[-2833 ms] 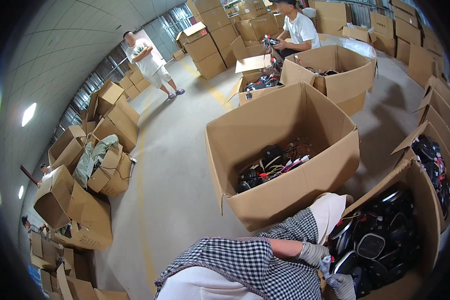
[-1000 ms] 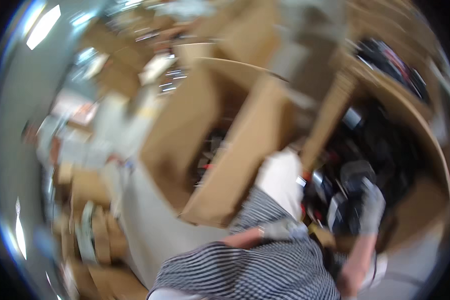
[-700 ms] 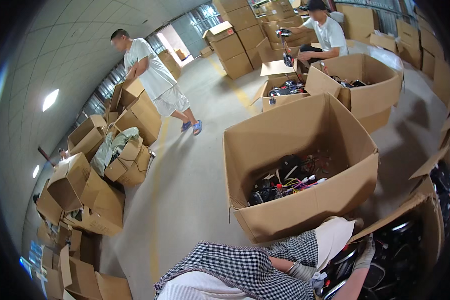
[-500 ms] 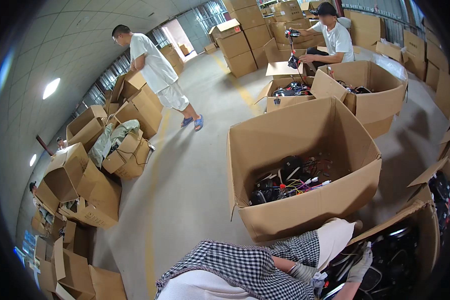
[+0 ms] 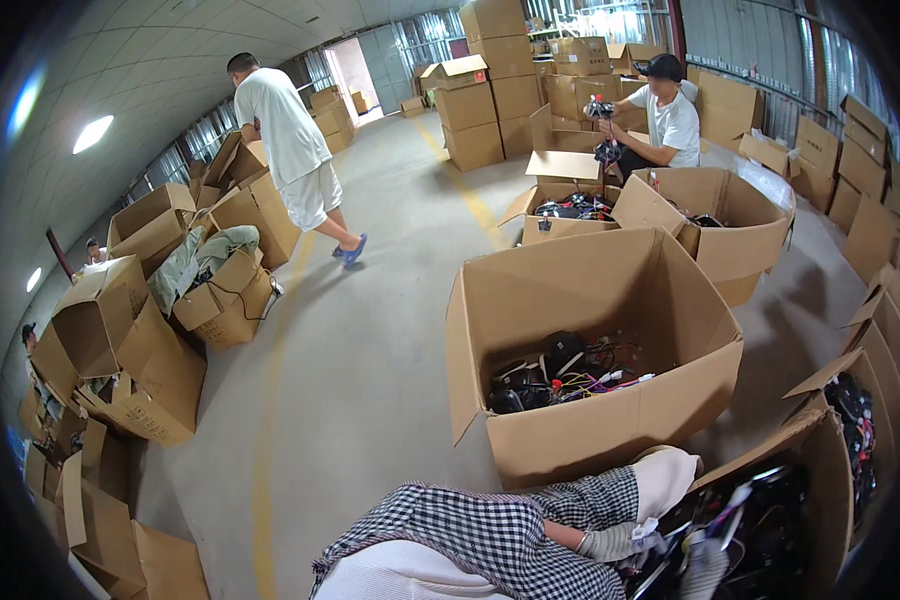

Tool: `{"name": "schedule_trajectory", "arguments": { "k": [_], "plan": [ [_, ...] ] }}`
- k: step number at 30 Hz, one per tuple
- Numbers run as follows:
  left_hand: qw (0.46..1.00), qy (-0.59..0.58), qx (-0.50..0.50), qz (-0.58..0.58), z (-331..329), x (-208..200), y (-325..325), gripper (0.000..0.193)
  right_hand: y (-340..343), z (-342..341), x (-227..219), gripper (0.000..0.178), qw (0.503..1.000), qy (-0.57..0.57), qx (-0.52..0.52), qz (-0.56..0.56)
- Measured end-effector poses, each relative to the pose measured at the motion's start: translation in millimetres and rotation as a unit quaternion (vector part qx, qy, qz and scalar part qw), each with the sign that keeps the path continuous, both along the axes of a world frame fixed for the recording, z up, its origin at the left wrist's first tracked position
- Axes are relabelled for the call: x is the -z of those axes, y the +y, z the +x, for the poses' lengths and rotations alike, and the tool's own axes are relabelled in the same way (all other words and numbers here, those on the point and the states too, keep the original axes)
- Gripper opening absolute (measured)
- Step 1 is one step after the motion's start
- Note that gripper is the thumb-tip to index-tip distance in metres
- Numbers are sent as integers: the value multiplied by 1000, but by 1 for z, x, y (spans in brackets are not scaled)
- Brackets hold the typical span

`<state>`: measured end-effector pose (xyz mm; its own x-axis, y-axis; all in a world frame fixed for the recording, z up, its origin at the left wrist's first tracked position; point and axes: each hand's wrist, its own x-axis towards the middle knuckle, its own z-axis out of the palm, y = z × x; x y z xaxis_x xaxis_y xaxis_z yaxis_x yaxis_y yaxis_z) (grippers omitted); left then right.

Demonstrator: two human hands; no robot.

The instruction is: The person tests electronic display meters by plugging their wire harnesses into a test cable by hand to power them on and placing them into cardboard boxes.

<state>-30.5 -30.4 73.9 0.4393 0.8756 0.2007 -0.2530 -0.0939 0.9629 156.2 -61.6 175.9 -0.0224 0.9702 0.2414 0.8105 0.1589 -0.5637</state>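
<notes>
At the lower right, both my gloved hands are over an open carton (image 5: 827, 500) of black parts, which look like lamp or mirror housings with wires. My left hand (image 5: 610, 543) is at the carton's near left side, fingers curled beside a small white piece; what they hold is unclear. Deeper over the parts, my right hand (image 5: 705, 568) is smeared by motion. A whitish connector with purplish wire (image 5: 738, 497) rises just above it, and I cannot tell whether the hand grips it. A checkered cloth (image 5: 470, 530) covers my lap and arm.
Ahead stands a large open carton (image 5: 610, 430) with black parts and coloured wires at its bottom. Beyond it, a seated co-worker (image 5: 670, 125) handles a black wired part beside more cartons (image 5: 740, 240). Another person (image 5: 290, 150) walks near stacked boxes (image 5: 160, 370) on the left.
My right hand has moved down and slightly left over the parts. The standing person has stepped and turned away. The seated co-worker has brought the hands closer together. My view has shifted slightly.
</notes>
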Motion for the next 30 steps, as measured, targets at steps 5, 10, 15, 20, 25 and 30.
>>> {"name": "schedule_trajectory", "arguments": {
  "k": [5,10,15,20,25,30],
  "plan": [
    [998,10,34,-43,6,-13,6,24,-25,-3,64,26,990,-32,-108,-81],
    [969,92,189,-127,-1,-34,12,31,-38,-13,73,28,994,10,-100,-49],
    [968,61,201,-138,2,0,19,31,-52,-29,74,30,994,56,-97,-20],
    [966,21,211,-147,7,11,14,31,-61,-36,30,32,934,237,53,-262],
    [983,27,181,-28,3,-9,12,27,-49,-26,44,32,833,322,166,-419],
    [978,58,180,-88,1,-24,13,28,-45,-17,44,32,858,303,130,-395]
  ]
}}
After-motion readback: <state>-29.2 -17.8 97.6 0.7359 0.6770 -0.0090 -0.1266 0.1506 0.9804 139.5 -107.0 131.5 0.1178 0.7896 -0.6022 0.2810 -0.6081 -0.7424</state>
